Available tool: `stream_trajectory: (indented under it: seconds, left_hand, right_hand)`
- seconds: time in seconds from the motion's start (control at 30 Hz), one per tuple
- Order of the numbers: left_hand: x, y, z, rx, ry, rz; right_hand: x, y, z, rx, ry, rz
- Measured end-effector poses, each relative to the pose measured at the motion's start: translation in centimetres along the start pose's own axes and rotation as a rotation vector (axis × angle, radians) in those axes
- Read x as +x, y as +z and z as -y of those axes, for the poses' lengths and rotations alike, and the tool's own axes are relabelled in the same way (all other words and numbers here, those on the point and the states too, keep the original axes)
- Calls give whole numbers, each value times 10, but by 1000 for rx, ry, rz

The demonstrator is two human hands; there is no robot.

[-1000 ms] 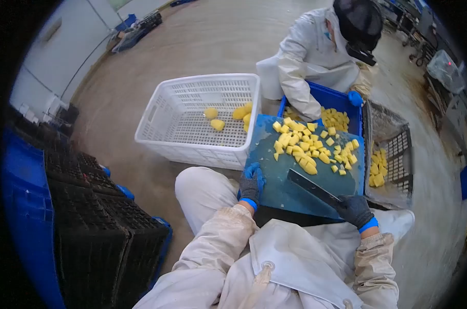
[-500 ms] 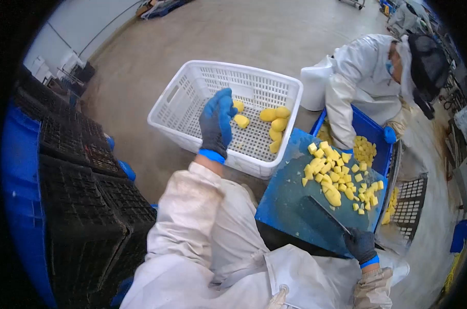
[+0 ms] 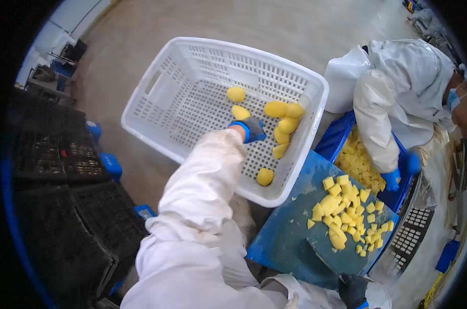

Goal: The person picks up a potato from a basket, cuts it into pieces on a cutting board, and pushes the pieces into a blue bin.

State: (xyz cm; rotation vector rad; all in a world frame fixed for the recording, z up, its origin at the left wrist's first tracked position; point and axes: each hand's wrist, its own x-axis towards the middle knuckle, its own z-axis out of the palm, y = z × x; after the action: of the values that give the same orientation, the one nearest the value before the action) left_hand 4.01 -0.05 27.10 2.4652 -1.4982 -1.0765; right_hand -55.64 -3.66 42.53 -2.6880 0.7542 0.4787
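My left hand [image 3: 254,130], in a grey-and-blue glove, reaches down inside the white crate [image 3: 156,116]. Its partly visible fingers are apart and hold nothing I can see. Close by lie a peeled potato [image 3: 240,112] and several more peeled potatoes along the crate's right side. At the bottom edge, my right hand [image 3: 353,289] in a dark glove is closed around a knife [image 3: 323,256], whose handle is hidden in the grip. The blade lies low over the blue cutting board [image 3: 279,242], beside a heap of potato cubes [image 3: 349,208] and larger pieces.
A co-worker in white [image 3: 393,98] bends over a blue bin [image 3: 336,136] of cut potato, one blue-gloved hand at its edge. Dark stacked crates [image 3: 63,221] stand on the left. A black perforated crate [image 3: 412,232] is right of the board.
My left hand has moved from above the crate's near side down into it, towards the potatoes. My view has shifted closer to the crate. The knife stays in my right hand over the board.
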Motion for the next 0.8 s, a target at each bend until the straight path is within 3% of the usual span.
stream_trajectory:
  seconds: [0.07, 0.1, 0.17, 0.23, 0.37, 0.5, 0.7, 0.8]
  left_hand:
    - [29, 11, -19, 33, 26, 238]
    - [80, 74, 16, -48, 34, 223]
    - [87, 80, 22, -105, 73, 213]
    - [90, 82, 24, -221, 137, 207]
    - [99, 90, 29, -426, 301, 303]
    - [94, 93, 26, -566, 303, 365]
    - [74, 87, 22, -738, 136, 282]
    - [8, 5, -24, -1072, 87, 113]
  right_hand:
    - [7, -3, -6, 21, -14, -3]
    - [12, -7, -8, 18, -91, 7]
    - [15, -16, -10, 7, -215, 29]
    - [21, -19, 0, 56, 17, 112]
    - [17, -31, 11, 44, 34, 188]
    - [11, -23, 5, 109, 49, 108]
    - [-2, -9, 6, 31, -17, -4]
    - [-11, 2, 12, 64, 22, -29]
